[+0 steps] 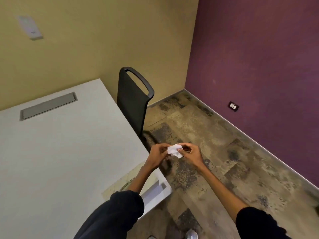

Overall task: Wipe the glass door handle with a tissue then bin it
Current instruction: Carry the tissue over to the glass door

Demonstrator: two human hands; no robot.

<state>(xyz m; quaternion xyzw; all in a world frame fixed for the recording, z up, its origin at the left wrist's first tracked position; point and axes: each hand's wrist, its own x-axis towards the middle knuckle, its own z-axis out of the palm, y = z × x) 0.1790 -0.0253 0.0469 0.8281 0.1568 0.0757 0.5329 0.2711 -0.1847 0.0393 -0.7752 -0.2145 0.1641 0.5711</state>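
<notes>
Pinching a crumpled tissue (175,150) between them, the left hand (159,152) and right hand (190,153) should bunch it into a firm pad; no door handle or bin in view

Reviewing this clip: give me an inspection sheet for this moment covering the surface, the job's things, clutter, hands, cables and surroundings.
Surface: white table at left, with a grey hatch set into its top.
Job's things: crumpled white tissue held between both hands above the floor by the table corner; no glass door, handle or bin in view.
Clutter: nothing seen on the table.
Hands: left hand and right hand both pinch the tissue; dark sleeves.
Cables: nothing seen.
Surroundings: black chair pushed against the table's far side; mottled floor; purple wall with a socket; beige wall carrying a white device.
</notes>
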